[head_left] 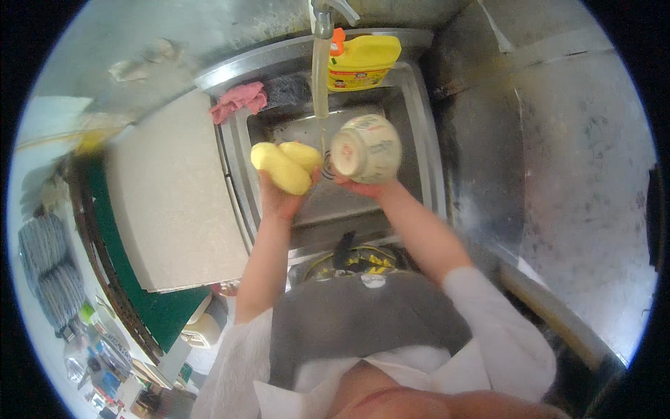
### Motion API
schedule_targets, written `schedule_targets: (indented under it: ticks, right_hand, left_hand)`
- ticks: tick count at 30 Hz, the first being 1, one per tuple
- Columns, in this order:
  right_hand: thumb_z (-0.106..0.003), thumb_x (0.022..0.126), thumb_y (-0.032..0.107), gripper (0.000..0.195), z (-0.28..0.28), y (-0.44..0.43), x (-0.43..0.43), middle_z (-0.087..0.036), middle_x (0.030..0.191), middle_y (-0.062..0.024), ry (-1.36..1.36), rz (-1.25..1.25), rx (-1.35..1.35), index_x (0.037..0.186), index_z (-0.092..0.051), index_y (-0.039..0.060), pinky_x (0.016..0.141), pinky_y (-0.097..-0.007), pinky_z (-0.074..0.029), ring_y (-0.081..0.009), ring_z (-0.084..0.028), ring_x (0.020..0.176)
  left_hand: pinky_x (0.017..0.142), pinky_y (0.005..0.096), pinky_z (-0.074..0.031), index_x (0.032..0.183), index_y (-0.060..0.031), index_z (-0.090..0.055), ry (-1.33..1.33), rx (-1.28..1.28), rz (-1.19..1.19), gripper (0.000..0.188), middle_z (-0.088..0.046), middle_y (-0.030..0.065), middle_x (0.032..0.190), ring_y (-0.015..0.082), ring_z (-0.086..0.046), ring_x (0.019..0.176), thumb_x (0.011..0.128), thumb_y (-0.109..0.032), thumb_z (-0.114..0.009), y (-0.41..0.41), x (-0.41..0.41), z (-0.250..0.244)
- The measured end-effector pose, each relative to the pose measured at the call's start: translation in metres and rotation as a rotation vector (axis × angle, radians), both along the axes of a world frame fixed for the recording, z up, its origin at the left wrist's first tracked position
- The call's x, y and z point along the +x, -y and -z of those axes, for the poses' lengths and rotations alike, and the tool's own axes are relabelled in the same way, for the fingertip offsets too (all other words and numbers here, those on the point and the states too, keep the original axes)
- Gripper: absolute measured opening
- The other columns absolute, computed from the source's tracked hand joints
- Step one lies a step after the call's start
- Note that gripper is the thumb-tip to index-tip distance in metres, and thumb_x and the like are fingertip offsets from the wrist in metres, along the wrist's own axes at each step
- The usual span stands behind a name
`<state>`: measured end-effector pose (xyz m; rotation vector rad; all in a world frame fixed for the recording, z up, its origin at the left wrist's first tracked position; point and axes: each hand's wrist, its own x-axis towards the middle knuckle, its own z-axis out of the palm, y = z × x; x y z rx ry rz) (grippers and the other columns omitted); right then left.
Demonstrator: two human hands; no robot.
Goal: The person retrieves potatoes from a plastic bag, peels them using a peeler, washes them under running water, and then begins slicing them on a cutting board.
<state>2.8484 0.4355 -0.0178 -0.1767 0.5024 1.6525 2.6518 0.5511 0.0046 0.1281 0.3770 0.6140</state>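
My left hand (280, 198) holds two peeled yellow potatoes (287, 170) side by side above the sink. My right hand (366, 188) grips a light-coloured bowl (381, 149) with a printed pattern. The bowl is tipped on its side with its round foot turned toward the potatoes; its inside is hidden from me. Both hands are over the stainless steel sink (335, 204). Between them hangs a soft hose (320, 78) on the tap (324, 23), with a thin trickle seemingly below its end.
A yellow jug (364, 63) with an orange cap stands at the sink's back rim. A pink cloth (239, 101) lies on the back left corner. A pale board (167, 194) adjoins the left side, and a metal wall panel (487, 157) rises on the right.
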Motion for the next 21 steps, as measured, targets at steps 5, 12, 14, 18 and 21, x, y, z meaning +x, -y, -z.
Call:
schedule_targets:
  ticks: [5,12,14,18,21]
  right_hand:
    - [-0.048,0.098,0.03,0.029,0.028,-0.05,-0.031,-0.062,0.116,-0.007,0.09,-0.115,0.056,0.12,-0.059,0.0148,0.084,-0.0447,-0.053,-0.027,-0.06,0.105]
    - [-0.054,0.098,0.022,0.027,0.06,-0.099,-0.043,-0.065,0.113,-0.0059,0.8,-0.167,0.081,0.123,-0.057,0.0118,0.09,-0.0373,-0.054,-0.0214,-0.066,0.099]
    - [-0.058,0.094,0.008,0.023,0.005,-0.096,-0.034,-0.068,0.109,-0.0047,0.848,-0.252,-0.142,0.117,-0.062,0.0076,0.09,-0.0331,-0.053,-0.0188,-0.067,0.097]
    - [-0.064,0.087,0.0,0.02,-0.004,-0.088,-0.005,-0.068,0.109,-0.0058,1.227,-0.054,0.026,0.105,-0.071,0.0064,0.088,-0.0316,-0.052,-0.0194,-0.066,0.096]
    - [-0.061,0.085,-0.005,0.026,-0.015,-0.073,0.021,-0.066,0.113,-0.0061,2.082,0.127,0.085,0.106,-0.071,0.0067,0.092,-0.0315,-0.049,-0.0181,-0.063,0.103]
  left_hand:
    - [0.101,0.0629,-0.04,0.133,-0.0248,-0.051,-0.168,-0.378,-0.271,0.07,-0.046,0.0127,0.14,0.0392,-0.04,0.131,0.079,-0.068,-0.061,-0.007,-0.032,0.005]
    - [0.101,0.0627,-0.039,0.139,-0.0176,-0.042,-0.286,-0.378,-0.305,0.08,-0.045,0.0161,0.14,0.0424,-0.041,0.129,0.081,-0.072,-0.053,0.002,-0.049,0.012]
    - [0.1,0.0633,-0.04,0.135,-0.0218,-0.048,-0.256,-0.428,-0.278,0.073,-0.047,0.0141,0.139,0.0407,-0.043,0.127,0.081,-0.07,-0.056,0.012,-0.057,0.02]
    - [0.1,0.0641,-0.04,0.134,-0.0249,-0.051,-0.204,-0.234,-0.055,0.067,-0.048,0.0111,0.139,0.0383,-0.044,0.127,0.081,-0.064,-0.062,0.029,-0.05,0.031]
    - [0.102,0.0647,-0.038,0.141,-0.019,-0.041,-0.202,-0.09,0.044,0.075,-0.043,0.012,0.145,0.0416,-0.04,0.131,0.082,-0.06,-0.064,0.035,-0.026,0.024]
